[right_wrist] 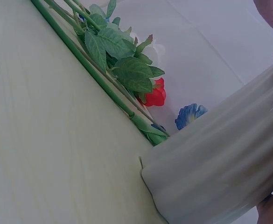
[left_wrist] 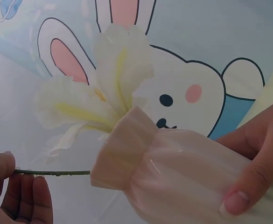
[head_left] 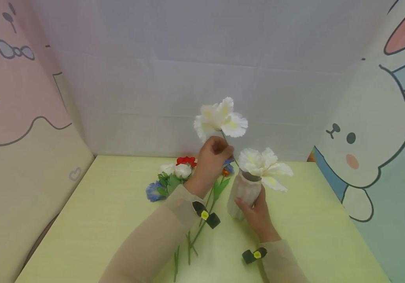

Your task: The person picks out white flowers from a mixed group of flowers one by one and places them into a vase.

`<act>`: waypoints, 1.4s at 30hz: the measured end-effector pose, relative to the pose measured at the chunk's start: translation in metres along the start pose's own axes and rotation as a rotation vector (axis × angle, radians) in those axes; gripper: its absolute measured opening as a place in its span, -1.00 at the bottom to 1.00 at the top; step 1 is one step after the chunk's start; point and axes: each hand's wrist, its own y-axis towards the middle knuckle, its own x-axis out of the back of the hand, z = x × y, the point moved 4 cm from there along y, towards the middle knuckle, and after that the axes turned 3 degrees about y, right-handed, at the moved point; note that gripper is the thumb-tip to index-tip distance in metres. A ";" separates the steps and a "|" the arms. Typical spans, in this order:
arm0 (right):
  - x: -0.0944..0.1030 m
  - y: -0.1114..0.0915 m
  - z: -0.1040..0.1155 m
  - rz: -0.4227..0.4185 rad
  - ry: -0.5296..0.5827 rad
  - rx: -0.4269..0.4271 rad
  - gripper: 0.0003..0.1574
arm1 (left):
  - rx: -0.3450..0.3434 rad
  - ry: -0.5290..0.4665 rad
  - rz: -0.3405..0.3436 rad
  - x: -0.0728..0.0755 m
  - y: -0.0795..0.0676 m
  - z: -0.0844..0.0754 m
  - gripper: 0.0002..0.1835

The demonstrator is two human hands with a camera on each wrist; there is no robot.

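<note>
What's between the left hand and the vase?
A green flower stem, pinched by the left hand, spans the gap to the vase; the left wrist view shows it most clearly.

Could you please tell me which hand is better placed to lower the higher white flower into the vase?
Probably the left hand: it pinches the higher white flower by its stem, which reaches the vase at its mouth. The right hand grips the vase, so seems better suited to steadying it.
</note>
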 end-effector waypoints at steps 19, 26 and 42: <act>0.000 -0.001 0.009 0.010 -0.021 -0.003 -0.14 | 0.010 0.067 0.069 -0.018 0.010 0.016 -0.86; 0.000 -0.001 0.010 0.005 -0.009 0.020 -0.17 | -0.021 0.130 0.081 -0.026 0.010 0.016 -0.81; -0.001 -0.001 0.012 -0.006 -0.042 -0.002 -0.26 | 0.013 0.214 0.135 -0.039 0.011 0.013 -0.90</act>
